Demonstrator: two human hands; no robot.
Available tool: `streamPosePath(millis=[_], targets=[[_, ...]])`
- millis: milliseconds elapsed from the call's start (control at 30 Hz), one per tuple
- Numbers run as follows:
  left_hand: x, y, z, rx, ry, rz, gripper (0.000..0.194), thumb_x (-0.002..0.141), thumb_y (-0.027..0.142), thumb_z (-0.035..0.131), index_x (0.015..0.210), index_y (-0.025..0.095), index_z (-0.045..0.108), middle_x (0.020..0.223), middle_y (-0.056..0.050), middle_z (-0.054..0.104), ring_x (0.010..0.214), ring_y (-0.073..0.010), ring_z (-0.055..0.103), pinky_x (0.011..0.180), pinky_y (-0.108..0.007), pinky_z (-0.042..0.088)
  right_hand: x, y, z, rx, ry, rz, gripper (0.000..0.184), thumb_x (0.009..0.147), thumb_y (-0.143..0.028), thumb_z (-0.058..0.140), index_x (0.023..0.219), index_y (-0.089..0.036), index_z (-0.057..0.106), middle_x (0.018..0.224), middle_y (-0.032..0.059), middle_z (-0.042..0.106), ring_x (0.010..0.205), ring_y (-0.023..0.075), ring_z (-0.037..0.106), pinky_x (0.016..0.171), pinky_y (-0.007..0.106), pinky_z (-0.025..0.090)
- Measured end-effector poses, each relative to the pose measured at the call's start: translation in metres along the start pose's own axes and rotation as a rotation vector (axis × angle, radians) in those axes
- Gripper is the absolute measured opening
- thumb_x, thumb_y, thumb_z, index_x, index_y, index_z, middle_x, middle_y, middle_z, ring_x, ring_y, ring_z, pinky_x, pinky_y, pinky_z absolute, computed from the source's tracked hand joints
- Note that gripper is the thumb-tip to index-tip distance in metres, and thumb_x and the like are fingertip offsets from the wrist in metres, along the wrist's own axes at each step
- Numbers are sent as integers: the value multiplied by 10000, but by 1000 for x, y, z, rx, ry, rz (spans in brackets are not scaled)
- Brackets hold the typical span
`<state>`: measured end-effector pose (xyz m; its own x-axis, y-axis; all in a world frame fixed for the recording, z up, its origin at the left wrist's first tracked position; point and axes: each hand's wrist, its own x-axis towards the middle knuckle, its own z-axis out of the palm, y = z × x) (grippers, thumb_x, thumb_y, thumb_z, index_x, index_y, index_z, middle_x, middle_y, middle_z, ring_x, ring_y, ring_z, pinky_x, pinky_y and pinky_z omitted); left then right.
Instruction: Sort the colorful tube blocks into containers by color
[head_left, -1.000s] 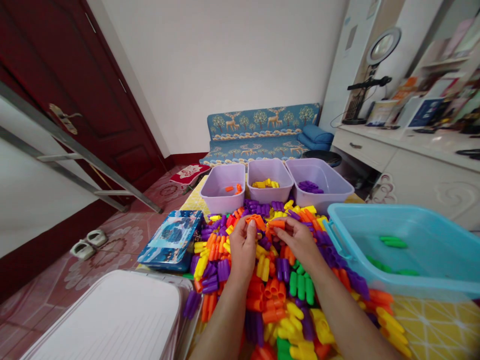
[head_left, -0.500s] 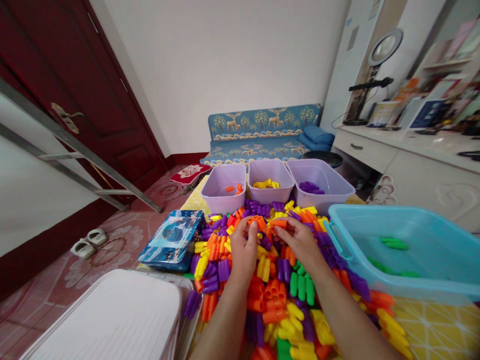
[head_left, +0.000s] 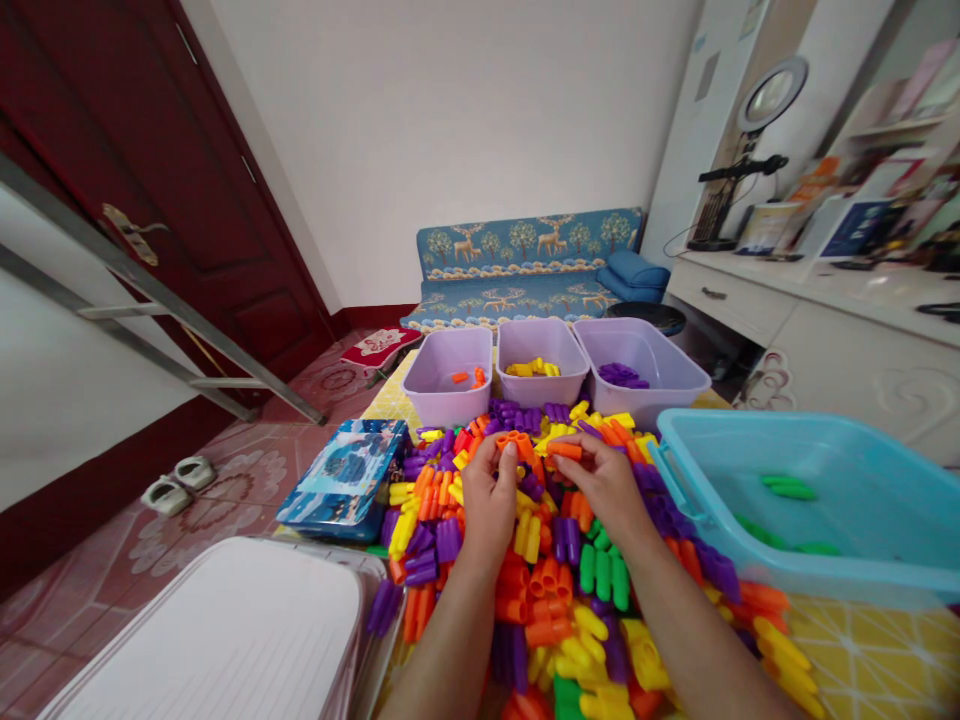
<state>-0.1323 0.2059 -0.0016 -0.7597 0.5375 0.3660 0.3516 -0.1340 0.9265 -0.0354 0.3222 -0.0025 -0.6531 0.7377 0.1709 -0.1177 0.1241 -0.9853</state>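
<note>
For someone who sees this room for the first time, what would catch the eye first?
Probably the heap of bright pieces across the table, where the left hand and right hand each hold an orange piece. Beyond it stand three lilac tubs; to the right, a big turquoise tub holds green pieces.

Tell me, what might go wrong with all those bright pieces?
The left hand holds an orange piece and the right hand another, just over a mixed pile; if either slipped, it could get lost among similar orange ones. Both forearms reach over that pile, so they might brush pieces aside. The pile also crowds the turquoise tub, so bumping that might shift some.
</note>
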Motion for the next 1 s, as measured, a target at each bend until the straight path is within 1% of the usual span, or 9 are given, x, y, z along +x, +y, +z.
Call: streamPosePath(millis=[167,333,500,600,667,733,833,900,1000], targets=[[0,1,0,27,17,9,308,934,404,470,1011,172,657,857,-16,677,767,-142,603,694,-226,457,0,-2,1,11,31,7,320,696,-410,729,918,-186,677,863,49,725,699,215,682,609,330,569],[0,5,0,58,-23,44,333,914,410,511,1054,173,699,990,-37,727,944,-198,647,849,-285,482,-1,-3,1,-6,-55,7,352,746,-491,688,921,-185,678,902,64,723,748,216,682,640,321,558],[0,5,0,100,-142,77,340,927,394,496,1144,210,682,1087,-35,726,1015,-206,658,899,-315,496,-2,-5,2,-23,-133,-45,363,745,-440,709,1012,-200,662,1019,65,712,864,217,675,714,312,550],[0,4,0,132,-154,100,360,961,371,426,1172,205,666,1142,-47,708,1054,-202,647,923,-327,488,-4,-7,4,-48,-165,-49,318,739,-400,719,983,-206,656,973,45,706,823,196,669,693,291,544],[0,4,0,149,-138,104,363,966,363,414,1169,197,664,1157,-54,700,1073,-204,638,932,-332,482,-5,-8,5,-42,-150,-37,283,742,-395,714,938,-205,640,899,30,690,732,174,654,620,273,534],[0,4,1,158,-121,95,354,962,363,423,1161,198,665,1131,-54,707,1044,-201,644,909,-323,489,-5,-8,4,-26,-101,-25,254,755,-400,696,890,-205,604,799,6,655,610,144,610,535,255,507],[-1,3,1,172,-118,64,339,945,372,454,1146,202,669,956,-41,735,846,-177,669,770,-290,515,-5,-7,2,-10,-37,-12,228,780,-395,663,846,-209,548,715,-18,603,523,119,554,471,239,475],[-1,3,2,177,-131,57,327,928,370,486,1135,199,672,846,-27,727,718,-158,647,667,-265,503,-5,-7,0,-3,-14,-8,227,795,-384,641,912,-213,548,784,1,620,576,133,583,476,239,487],[0,3,3,159,-142,72,293,913,333,514,1106,188,680,866,-31,729,720,-153,643,661,-257,500,-5,-8,0,3,-41,-19,326,819,-372,612,1106,-230,548,854,13,635,621,141,600,495,244,498]])
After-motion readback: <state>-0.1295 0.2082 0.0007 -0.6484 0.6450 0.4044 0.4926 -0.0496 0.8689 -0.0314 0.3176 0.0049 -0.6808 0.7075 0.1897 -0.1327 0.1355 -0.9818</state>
